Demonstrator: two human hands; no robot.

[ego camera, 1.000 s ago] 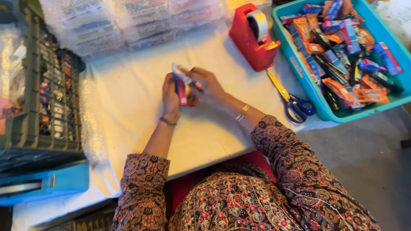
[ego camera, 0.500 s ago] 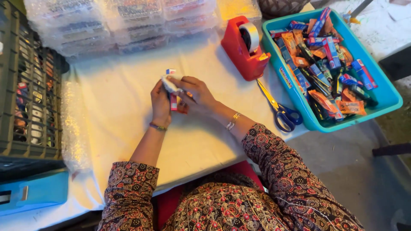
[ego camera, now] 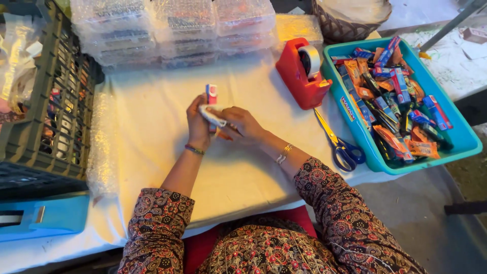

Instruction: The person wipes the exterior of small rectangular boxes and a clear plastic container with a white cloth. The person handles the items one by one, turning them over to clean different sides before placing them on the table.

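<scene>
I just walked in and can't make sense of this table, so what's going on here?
A person seated at a white-covered table holds a small red, white and blue packet upright in the left hand, while the right hand presses a strip of clear wrap around it. A red tape dispenser, scissors and a teal tray of assorted packets lie to the right. Bubble-wrapped bundles are stacked at the far edge.

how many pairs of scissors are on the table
1. The scissors lie on the white table, between the red tape dispenser and the teal tray. More may be hidden among the tray's packets.
</scene>
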